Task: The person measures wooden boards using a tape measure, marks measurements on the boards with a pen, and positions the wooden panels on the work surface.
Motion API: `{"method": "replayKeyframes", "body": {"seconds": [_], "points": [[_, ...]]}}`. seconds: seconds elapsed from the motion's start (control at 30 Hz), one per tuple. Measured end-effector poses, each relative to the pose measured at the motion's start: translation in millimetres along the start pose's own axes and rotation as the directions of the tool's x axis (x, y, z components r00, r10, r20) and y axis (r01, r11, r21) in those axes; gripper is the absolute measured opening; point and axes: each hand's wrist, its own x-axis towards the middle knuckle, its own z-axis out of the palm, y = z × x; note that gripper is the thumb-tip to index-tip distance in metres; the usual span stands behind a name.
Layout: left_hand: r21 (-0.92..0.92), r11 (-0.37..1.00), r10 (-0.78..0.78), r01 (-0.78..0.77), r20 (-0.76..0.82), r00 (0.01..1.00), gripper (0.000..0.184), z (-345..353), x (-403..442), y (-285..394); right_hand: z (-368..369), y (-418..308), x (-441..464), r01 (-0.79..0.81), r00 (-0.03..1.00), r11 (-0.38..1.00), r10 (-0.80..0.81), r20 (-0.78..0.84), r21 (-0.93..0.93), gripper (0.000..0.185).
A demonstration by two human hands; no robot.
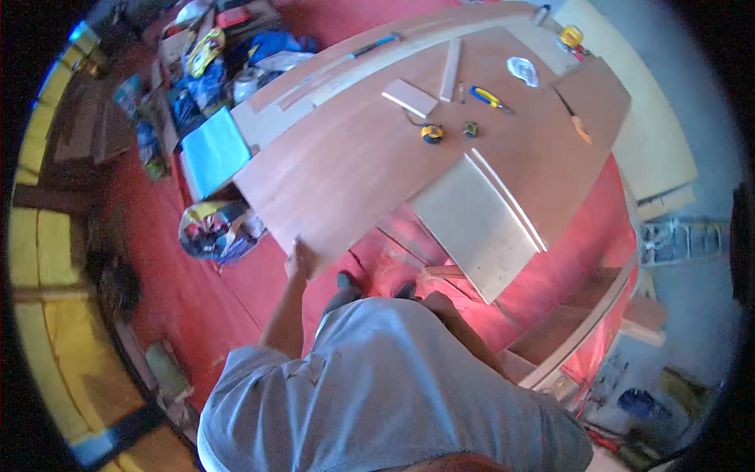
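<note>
A large brown plywood sheet [338,169] lies in front of me at table height. My left hand [299,258] is closed on its near left corner, with the thumb on top and the other fingers mostly hidden. My right hand [439,304] hangs low beside my body, apart from the sheet; its fingers are too dark to make out. Nearest to it is a pale rectangular board [476,224] that juts over the near edge, with a thin white strip [507,200] along its side.
On the plywood are a yellow tape measure [432,134], pliers [489,98], a small wood block [410,98], a wood strip [451,69] and an orange-handled tool [580,128]. A filled bag [220,232] sits on the red floor covering. A ladder [684,240] lies at right.
</note>
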Motion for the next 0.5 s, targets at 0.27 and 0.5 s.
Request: {"method": "replayKeyframes", "body": {"seconds": [0.27, 0.5], "points": [[0.467, 0.774, 0.632, -0.427, -0.556, 0.54, 0.057, -64.9, 95.2, -34.9, -6.3, -7.3, 10.0, 0.106, 0.939, 0.992, -0.076, -0.335, 0.072, 0.045], [0.367, 0.683, 0.675, -0.631, 0.012, 0.737, 0.035, -21.7, 93.6, 163.9, -117.7, 31.8, -22.9, 0.265, 0.652, 0.9, 0.097, -0.752, 0.346, 0.022]]}}
